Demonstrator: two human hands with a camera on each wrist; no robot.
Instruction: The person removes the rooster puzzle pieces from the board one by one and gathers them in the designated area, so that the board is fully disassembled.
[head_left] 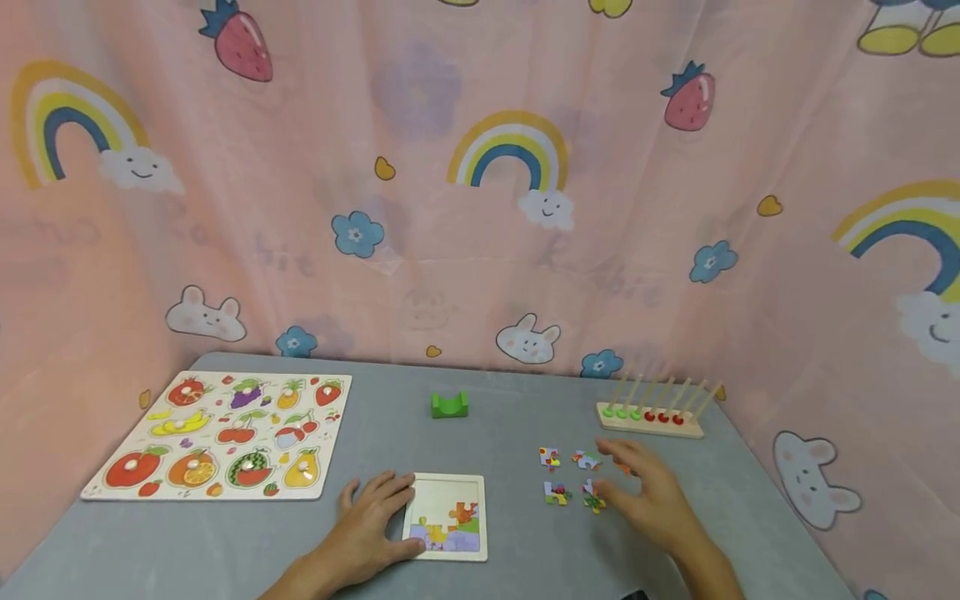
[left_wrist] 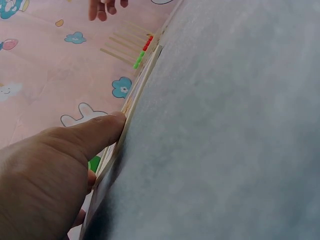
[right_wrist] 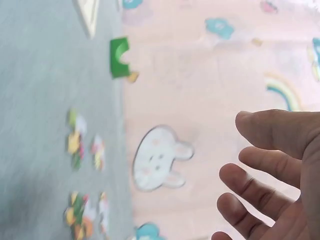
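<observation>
My left hand (head_left: 367,525) rests at the left side of a small wooden jigsaw tray (head_left: 483,521). Its thumb (left_wrist: 95,132) lies straight on the tray's rim, and the other fingers are near the upper left corner. Joined puzzle pieces (head_left: 457,537) fill the tray's lower part; the upper part is bare wood. My right hand (head_left: 648,500) hovers over the right edge of a group of loose jigsaw pieces (head_left: 557,493), fingers apart. Nothing sits between its fingers in the right wrist view. Behind this hand, an orange piece (head_left: 625,469) is partly hidden.
A large fruit peg puzzle board (head_left: 217,493) lies at the left. At the back stands a green arched block (head_left: 450,407). A wooden bead rack (head_left: 651,423) with upright sticks and green and red beads is at the back right. A patterned pink curtain (head_left: 450,292) hangs behind the table.
</observation>
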